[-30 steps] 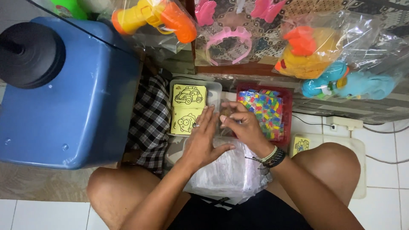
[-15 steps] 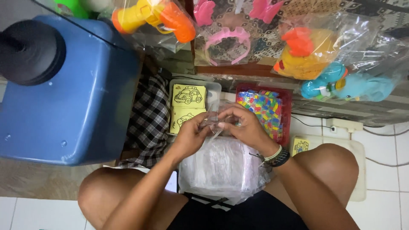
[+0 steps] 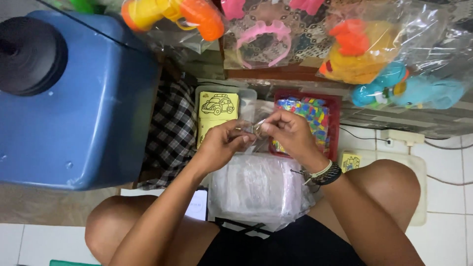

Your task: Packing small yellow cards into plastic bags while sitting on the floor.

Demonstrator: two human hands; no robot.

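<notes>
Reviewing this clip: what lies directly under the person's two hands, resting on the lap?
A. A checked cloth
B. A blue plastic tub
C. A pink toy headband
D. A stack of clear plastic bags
D: the stack of clear plastic bags sits on the lap just below the left hand and right hand, which pinch a small clear bag between them; the blue tub stands off to the side.

Both forearms reach forward from bare knees spread to either side and meet in the middle. The left hand (image 3: 222, 143) is curled, its fingertips (image 3: 248, 139) pinched toward the right hand (image 3: 288, 132), whose fingers bend inward to meet them. Dark and pale bands circle the right wrist.
</notes>
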